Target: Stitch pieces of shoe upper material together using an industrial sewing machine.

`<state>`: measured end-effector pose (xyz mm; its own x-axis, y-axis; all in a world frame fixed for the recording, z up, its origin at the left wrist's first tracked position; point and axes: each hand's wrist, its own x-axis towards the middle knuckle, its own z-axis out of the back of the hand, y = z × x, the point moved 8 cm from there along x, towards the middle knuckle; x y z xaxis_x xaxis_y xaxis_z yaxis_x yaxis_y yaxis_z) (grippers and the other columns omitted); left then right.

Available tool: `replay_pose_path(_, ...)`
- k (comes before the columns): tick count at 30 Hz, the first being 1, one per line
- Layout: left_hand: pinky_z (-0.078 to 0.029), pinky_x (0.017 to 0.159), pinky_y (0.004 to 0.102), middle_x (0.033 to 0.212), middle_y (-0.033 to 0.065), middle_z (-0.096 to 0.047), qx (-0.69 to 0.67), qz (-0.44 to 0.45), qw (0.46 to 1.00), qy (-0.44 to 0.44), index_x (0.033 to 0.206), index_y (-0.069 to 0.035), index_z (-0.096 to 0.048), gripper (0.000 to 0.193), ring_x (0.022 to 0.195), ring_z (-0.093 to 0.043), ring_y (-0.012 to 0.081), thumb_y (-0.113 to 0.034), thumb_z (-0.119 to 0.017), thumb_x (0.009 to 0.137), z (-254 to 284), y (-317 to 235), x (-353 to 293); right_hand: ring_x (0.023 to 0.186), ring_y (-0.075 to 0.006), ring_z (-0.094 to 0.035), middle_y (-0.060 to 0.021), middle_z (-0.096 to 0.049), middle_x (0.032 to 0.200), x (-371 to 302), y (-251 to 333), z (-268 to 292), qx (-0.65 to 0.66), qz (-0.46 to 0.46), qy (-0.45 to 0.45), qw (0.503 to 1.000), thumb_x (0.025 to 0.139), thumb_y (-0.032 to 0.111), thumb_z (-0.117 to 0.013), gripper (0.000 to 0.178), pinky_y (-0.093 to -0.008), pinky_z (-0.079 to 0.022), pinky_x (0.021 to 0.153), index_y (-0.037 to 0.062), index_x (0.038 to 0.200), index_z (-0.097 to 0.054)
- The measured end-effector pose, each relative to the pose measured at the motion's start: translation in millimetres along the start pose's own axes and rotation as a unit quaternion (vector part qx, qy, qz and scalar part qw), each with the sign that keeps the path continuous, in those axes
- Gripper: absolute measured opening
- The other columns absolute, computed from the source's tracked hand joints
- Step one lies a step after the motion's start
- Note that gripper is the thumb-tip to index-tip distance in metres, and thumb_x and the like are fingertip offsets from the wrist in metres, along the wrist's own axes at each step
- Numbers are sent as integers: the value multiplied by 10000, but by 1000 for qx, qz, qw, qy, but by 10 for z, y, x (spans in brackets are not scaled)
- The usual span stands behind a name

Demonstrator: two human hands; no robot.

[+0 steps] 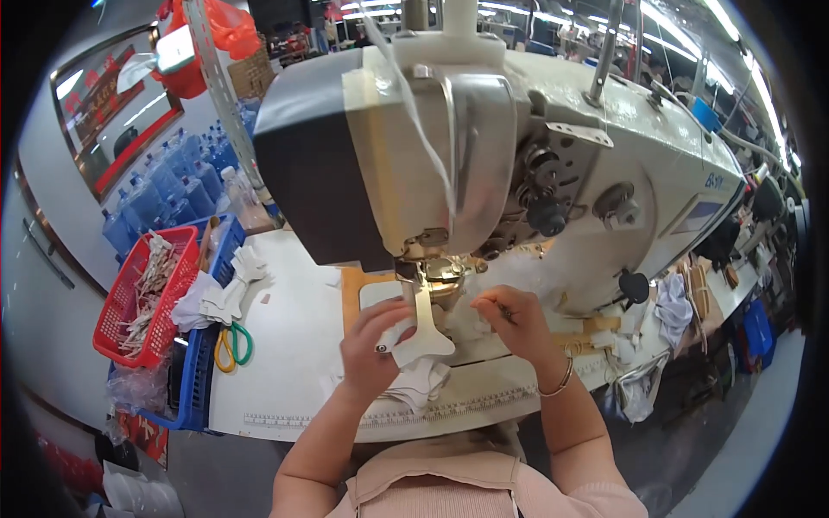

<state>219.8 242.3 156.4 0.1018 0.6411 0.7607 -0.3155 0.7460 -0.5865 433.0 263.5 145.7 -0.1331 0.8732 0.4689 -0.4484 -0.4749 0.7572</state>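
A white fabric piece (423, 341) with a flared end lies under the needle area of a large sewing machine (484, 129), lit by its lamp. My left hand (373, 345) is beside the piece's left edge, fingers curled around a slim white stick-like thing (389, 339) with a round dark end. To the right of the needle, my right hand (516, 319) is closed, with a small dark metal tool (505, 312) showing between the fingers; its kind is not clear. Just in front of the machine, similar white pieces (419, 385) lie in a loose pile.
A ruler strip (389, 418) runs along the table's front edge. At left are green and yellow-handled scissors (233, 347), white cut pieces (231, 289), a red basket (108, 326) and a blue crate (197, 380). Cloth (673, 302) lies at right.
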Motion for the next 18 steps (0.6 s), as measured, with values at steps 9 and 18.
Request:
replay_pose_path(9,-511,752,283,1025,135,-574,-101,116,986,-68,1031,9,-577,314,900,-586,199,134,-583,743,98,180,-488,799,-339,-592,-139,-621,871,-497,-508,-866,-176,2,151,973,768,88,-587,120,-415,-482,710,49,864,-646)
replay_pose_path(18,-447,851,391,1023,86,-584,166,-150,974,18,982,-84,-612,359,990,-558,308,-6,-714,647,23,-643,-234,734,-312,-608,-129,-581,793,-549,-590,-503,-188,-74,118,972,723,17,-633,116,-378,-507,672,49,833,-652)
